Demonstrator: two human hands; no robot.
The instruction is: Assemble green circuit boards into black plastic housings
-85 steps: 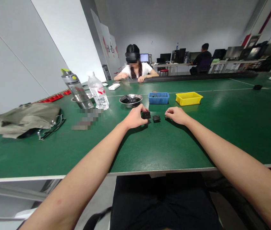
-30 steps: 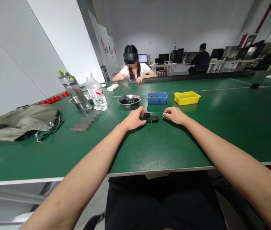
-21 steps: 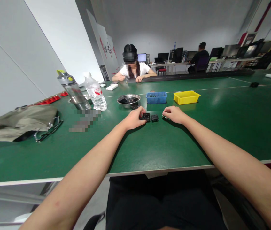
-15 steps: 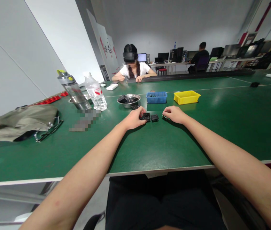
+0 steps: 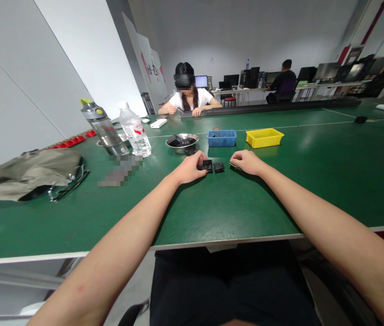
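My left hand (image 5: 192, 168) is closed on a small black plastic housing (image 5: 208, 165), which has an open, hollow top and rests on the green table (image 5: 212, 208). Just right of it lies a second black piece (image 5: 218, 167), touched by neither hand. My right hand (image 5: 247, 162) rests on the table beyond that piece, thumb and fingers pinched on a small, thin, light-coloured part (image 5: 234, 166) whose kind is too small to tell. Behind my left hand a further dark piece (image 5: 191, 151) sits by a metal bowl (image 5: 168, 145) of black parts.
A blue bin (image 5: 222, 141) with small parts and a yellow bin (image 5: 265, 139) stand behind my hands. To the left are a water bottle (image 5: 136, 131), a grey drinking bottle (image 5: 105, 129) and a cloth bag (image 5: 39, 170). A person (image 5: 188, 97) works across the table.
My hands and the pieces near them stay in place. Across the table, the other person's hand and the thin tool in it have shifted slightly.
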